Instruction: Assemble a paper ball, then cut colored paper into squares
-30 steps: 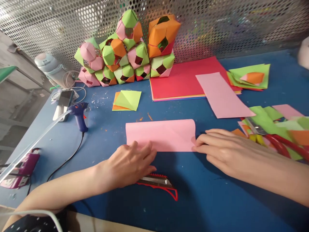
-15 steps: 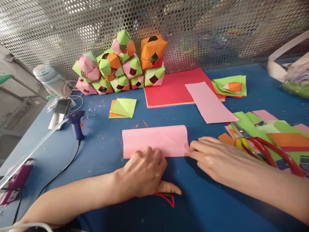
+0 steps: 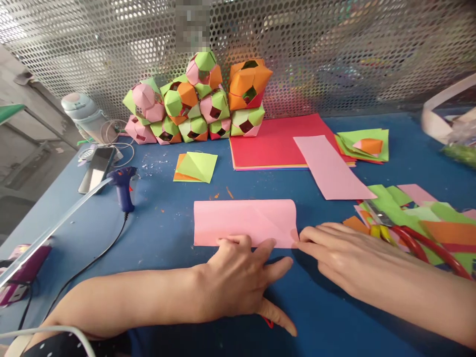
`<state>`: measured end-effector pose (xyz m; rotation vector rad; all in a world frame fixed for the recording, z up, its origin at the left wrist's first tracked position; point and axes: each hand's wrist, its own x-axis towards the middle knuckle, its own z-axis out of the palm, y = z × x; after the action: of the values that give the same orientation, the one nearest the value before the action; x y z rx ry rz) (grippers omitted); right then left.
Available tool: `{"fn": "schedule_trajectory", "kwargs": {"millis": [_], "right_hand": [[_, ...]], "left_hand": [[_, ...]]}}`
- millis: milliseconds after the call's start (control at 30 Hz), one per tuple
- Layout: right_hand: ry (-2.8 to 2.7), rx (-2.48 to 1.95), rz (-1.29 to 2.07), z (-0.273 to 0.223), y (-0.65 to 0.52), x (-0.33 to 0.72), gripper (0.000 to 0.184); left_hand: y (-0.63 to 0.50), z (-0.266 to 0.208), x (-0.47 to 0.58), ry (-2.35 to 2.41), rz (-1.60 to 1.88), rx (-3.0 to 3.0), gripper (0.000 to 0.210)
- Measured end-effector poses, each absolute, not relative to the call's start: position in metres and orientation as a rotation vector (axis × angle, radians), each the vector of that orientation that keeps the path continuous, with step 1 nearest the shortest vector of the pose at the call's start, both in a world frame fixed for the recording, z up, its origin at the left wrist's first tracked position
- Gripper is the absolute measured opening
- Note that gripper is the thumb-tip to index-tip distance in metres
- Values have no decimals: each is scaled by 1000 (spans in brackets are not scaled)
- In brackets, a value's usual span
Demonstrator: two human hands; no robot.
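A pink sheet of paper (image 3: 243,220) lies folded over on the blue table, its rounded bend on the far side. My left hand (image 3: 247,280) rests at the sheet's near edge with fingers spread and fingertips touching the paper. Under its thumb a bit of a red loop shows, mostly hidden. At the near right corner, my right hand (image 3: 334,248) pinches the paper between thumb and fingers.
A blue glue gun (image 3: 124,188) and a phone (image 3: 97,168) lie left. Stacked paper polyhedra (image 3: 182,106) stand at the back beside red sheets (image 3: 275,146). Another pink strip (image 3: 330,166) lies right, near red-handled scissors (image 3: 412,243) on paper scraps (image 3: 431,213).
My left hand has slid right along the near edge and its fingers have spread out. The right hand keeps hold of the corner. The whole view has shifted slightly.
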<state>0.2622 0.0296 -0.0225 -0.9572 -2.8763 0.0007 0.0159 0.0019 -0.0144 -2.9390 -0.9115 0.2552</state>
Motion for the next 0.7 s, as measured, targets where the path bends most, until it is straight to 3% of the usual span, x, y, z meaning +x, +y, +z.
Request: {"fn": "schedule_trajectory", "kwargs": {"millis": [167, 267, 333, 400, 500, 700], "right_hand": [[-2827, -945, 234, -2, 43, 240, 34], [-2718, -846, 852, 1, 56, 205, 45], [-2665, -620, 1327, -5, 66, 182, 62], [-2603, -483, 1592, -16, 76, 165, 77], [-2574, -386, 1686, -30, 88, 153, 86], [-2634, -321, 1573, -37, 99, 142, 84]], "left_hand": [[0, -21, 17, -930, 206, -2960, 95], [0, -27, 20, -939, 126, -2949, 101], [1, -30, 20, -934, 73, -2964, 103], [2, -32, 20, -932, 7, -2985, 103], [4, -33, 19, -950, -46, -2998, 104], [3, -29, 14, -883, -39, -3001, 101]]}}
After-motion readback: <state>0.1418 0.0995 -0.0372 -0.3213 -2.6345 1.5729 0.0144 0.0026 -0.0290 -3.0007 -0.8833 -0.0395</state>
